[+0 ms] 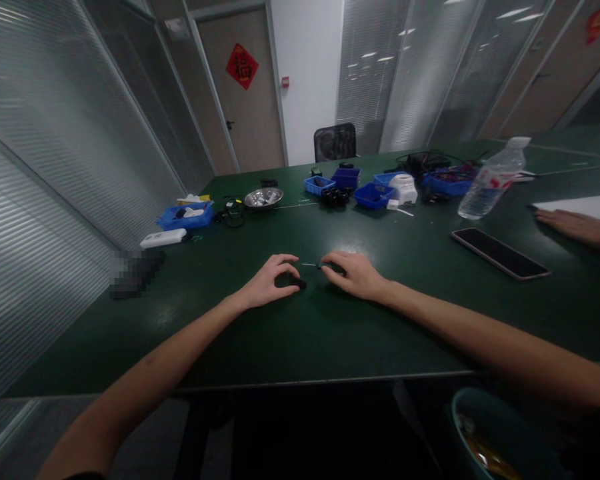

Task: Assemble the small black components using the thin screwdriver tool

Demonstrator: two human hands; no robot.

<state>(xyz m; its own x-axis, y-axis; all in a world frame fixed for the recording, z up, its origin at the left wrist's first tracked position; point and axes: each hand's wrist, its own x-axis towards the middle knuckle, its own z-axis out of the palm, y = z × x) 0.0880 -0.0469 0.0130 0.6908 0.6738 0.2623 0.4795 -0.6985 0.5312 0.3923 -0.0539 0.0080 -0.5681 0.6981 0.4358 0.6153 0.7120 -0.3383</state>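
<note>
My left hand is at the middle of the green table, fingers curved. A small black part sits between its thumb and a fingertip; its exact kind is too small to make out. Just to the right, my right hand pinches a small screwdriver by its dark handle, between thumb and index finger. The thin metal shaft points left toward my left hand, above the black part and apart from it.
Blue trays, a steel bowl and cables stand farther back. A phone and a tilted water bottle are at right, near another person's hand. A bin stands below the table's front edge.
</note>
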